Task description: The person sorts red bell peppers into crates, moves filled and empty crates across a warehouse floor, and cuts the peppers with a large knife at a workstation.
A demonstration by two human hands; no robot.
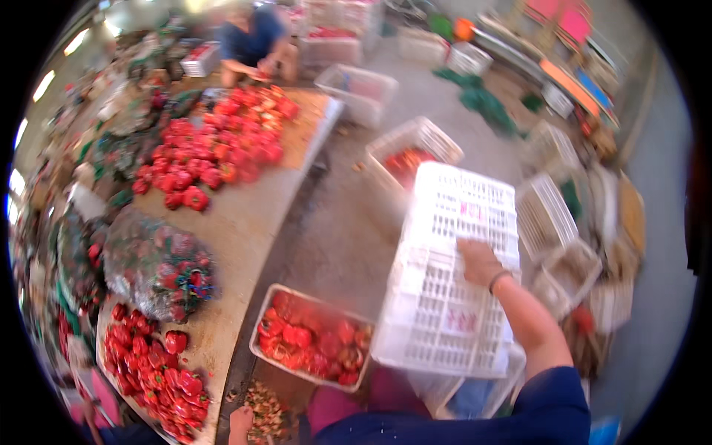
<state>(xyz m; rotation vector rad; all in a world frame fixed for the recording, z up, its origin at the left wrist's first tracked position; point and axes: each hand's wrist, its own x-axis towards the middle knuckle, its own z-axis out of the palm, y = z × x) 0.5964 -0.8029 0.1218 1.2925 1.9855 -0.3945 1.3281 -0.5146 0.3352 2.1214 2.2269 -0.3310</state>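
My right hand (478, 264) is closed on a white plastic lattice crate (445, 326), its fingers at a ridge across the middle. Whether this is one crate or two pressed together, I cannot tell. The crate is tilted in front of my legs, with red markings on its side. At the lower edge, what appears to be my left hand (241, 421) is beside a heap of pale scraps (265, 415); its fingers are blurred. Between the table and the white crate stands a tub of red peppers (311, 337).
A long table (245, 245) on the left bears red bell peppers (215, 141) and a full net sack (156, 259). Another person (256, 41) works at its far end. Beyond my crate stands a crate of peppers (408, 159); crates (545, 215) line the right.
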